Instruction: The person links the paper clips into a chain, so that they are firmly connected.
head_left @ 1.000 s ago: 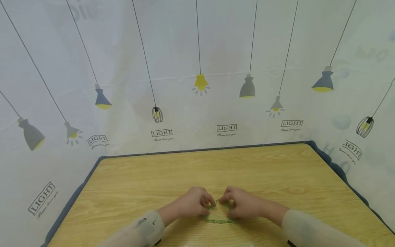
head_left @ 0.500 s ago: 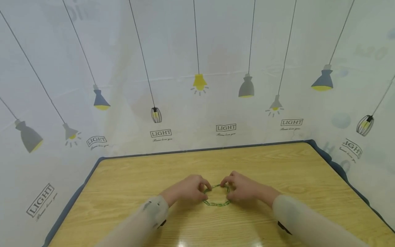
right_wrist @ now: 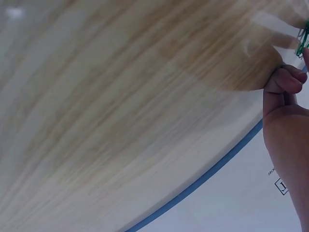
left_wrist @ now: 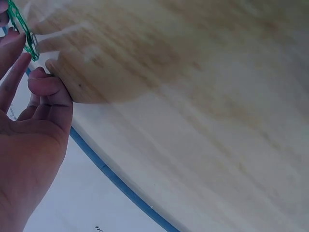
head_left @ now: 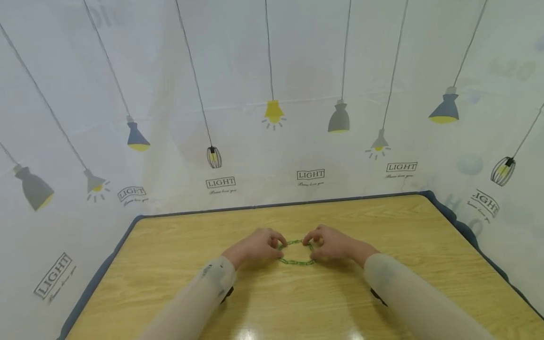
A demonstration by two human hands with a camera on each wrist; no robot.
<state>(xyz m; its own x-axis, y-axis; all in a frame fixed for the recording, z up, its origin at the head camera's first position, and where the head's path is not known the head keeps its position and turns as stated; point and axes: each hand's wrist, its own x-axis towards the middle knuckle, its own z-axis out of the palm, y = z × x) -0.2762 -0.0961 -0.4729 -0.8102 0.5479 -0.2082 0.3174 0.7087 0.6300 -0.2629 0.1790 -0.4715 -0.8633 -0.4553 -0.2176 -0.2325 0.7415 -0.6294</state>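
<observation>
A closed loop of linked green paper clips [head_left: 296, 262] lies on the wooden table, roughly oval. My left hand [head_left: 260, 244] holds the loop's left side, index fingertip at its far edge and thumb lower down. On the opposite side my right hand [head_left: 336, 244] has the same hold, with index finger and thumb at the chain. In the left wrist view part of the paper clip chain [left_wrist: 30, 44] shows by the fingers, while the other fingers are curled in. The right wrist view catches only a bit of the chain [right_wrist: 301, 44] at its edge; the right fingertips are partly cut off.
The wood-grain table [head_left: 187, 236] has a dark blue edge strip [head_left: 255, 208]. Behind and beside it rises a pale wall covering [head_left: 238, 61] printed with hanging lamps and lettering. Both forearms wear light sleeves [head_left: 187, 302].
Both hands have moved forward over the table, away from the body, and the paper clip loop has moved with them. It now looks rounder, its far side more spread out.
</observation>
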